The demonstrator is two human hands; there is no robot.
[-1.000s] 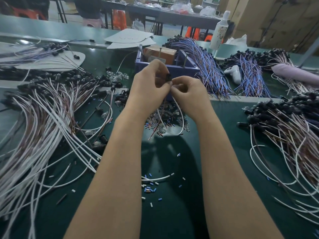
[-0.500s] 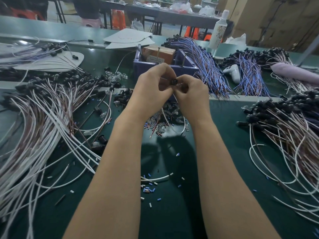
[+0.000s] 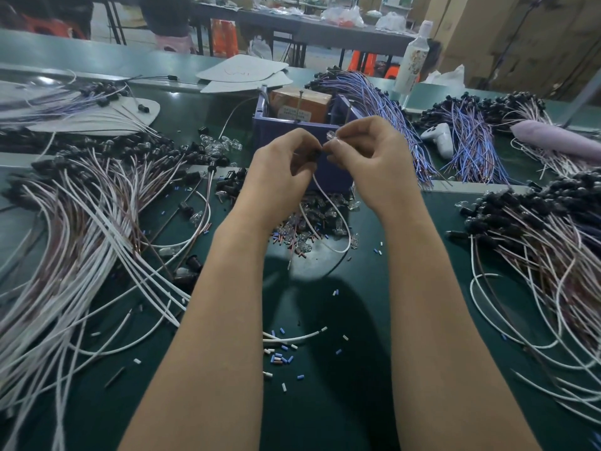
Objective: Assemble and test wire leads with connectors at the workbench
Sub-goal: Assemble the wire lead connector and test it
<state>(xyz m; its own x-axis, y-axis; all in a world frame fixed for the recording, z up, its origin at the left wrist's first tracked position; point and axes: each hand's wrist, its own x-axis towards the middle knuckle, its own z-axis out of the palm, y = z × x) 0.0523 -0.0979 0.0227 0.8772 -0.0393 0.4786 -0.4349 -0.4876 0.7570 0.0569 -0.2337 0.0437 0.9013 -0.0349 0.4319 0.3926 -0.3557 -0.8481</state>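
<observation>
Dark green counter (image 3: 325, 411), wire stock on both flanks. Left hand (image 3: 283, 177) and right hand (image 3: 374, 167) are raised together just above centre, toward 12 o'clock, fingertips nearly touching.

Left fingers curled, pinching a small black connector (image 3: 314, 154); only a sliver of it shows between thumb and forefinger. Right fingers clamped on a small clear plastic piece (image 3: 330, 137) that pokes out at the fingertips.

Thin white wire lead (image 3: 348, 232) drops from under the left fingers and hangs free toward 6 o'clock. It loops back on itself over a loose pile of clear and copper-tipped bits (image 3: 302, 232) on the counter. The lead is smooth, pale, single strand; its far end is too small to read.

Blue plastic bin (image 3: 260, 115) sits directly behind the hands at 12 o'clock. Heap of white and brown leads with black connectors (image 3: 81, 229) at 9 o'clock; second heap of the same leads (image 3: 536, 242) at 3 o'clock. Scatter of blue and white sleeve offcuts (image 3: 281, 357) at 6 o'clock.
</observation>
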